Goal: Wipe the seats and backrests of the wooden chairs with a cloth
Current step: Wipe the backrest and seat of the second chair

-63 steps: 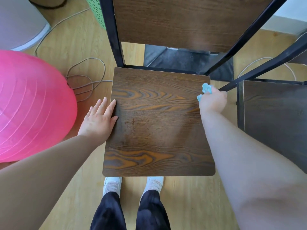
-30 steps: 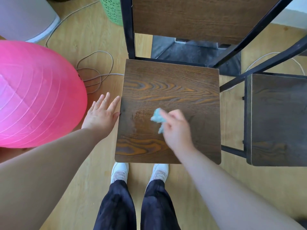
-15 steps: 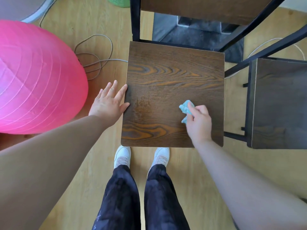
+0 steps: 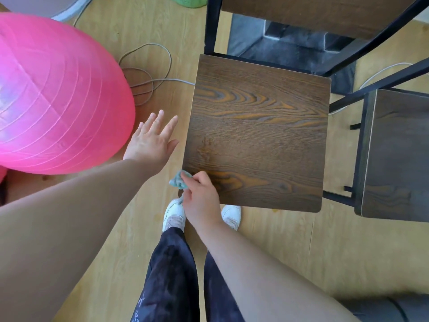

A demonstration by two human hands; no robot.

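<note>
Cloth [image 4: 178,181]: small, teal and bunched, at the seat's lower-left corner, just left of the frame's centre, partly past the edge.
Right hand [image 4: 202,196]: grip closed, fingers curled round the cloth, lying over that same corner.
Left hand [image 4: 152,140]: grip open, fingers straight and spread, holding nothing. It is just left of the seat's left edge and apart from it.
Seat [image 4: 257,135]: dark wood with orange grain on a black frame, in the middle of the frame.
Backrest [image 4: 313,12]: same wood, at the top edge, right of centre.
Second chair [image 4: 397,159]: at the right edge, just beside the first.
Ball [image 4: 58,94]: large and pink, filling the left side.
Cable [image 4: 148,73]: grey loops on the floor [image 4: 290,240], between ball and seat.
Shoes [image 4: 174,212]: white, at the seat's near edge — dark trousers [image 4: 171,275] below them.
</note>
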